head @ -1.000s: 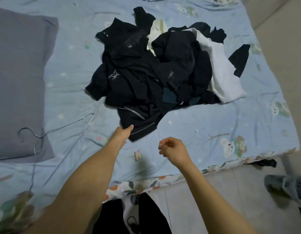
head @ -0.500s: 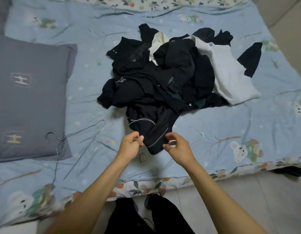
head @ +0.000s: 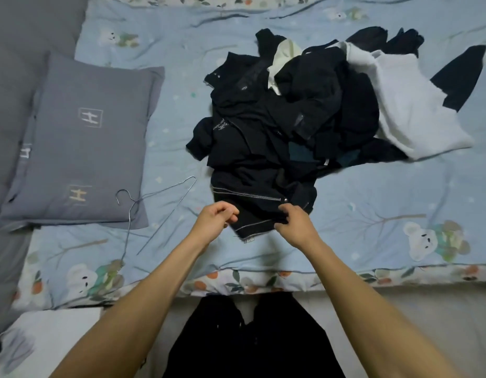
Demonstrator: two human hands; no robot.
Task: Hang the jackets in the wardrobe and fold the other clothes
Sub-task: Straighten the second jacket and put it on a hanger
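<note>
A heap of mostly black clothes [head: 290, 115] lies in the middle of the blue bedsheet [head: 372, 214], with a white garment [head: 408, 110] spread on its right side. At the heap's near edge lies a black jacket [head: 252, 186] with silver zippers. My left hand [head: 214, 221] pinches the jacket's near left edge. My right hand [head: 296, 225] grips the near right edge by the zipper. A wire hanger [head: 143, 203] rests on the sheet to the left of my left hand.
A grey pillow [head: 83, 148] lies at the left, partly under the hanger's hook. The bed's flowered front edge [head: 263, 279] runs across below my hands. My black trousers [head: 250, 336] show beneath it on the pale floor.
Both hands came together on the jacket's near edge: the left hand held it first, then the right hand took hold. The jacket's edge now lies stretched wider between them.
</note>
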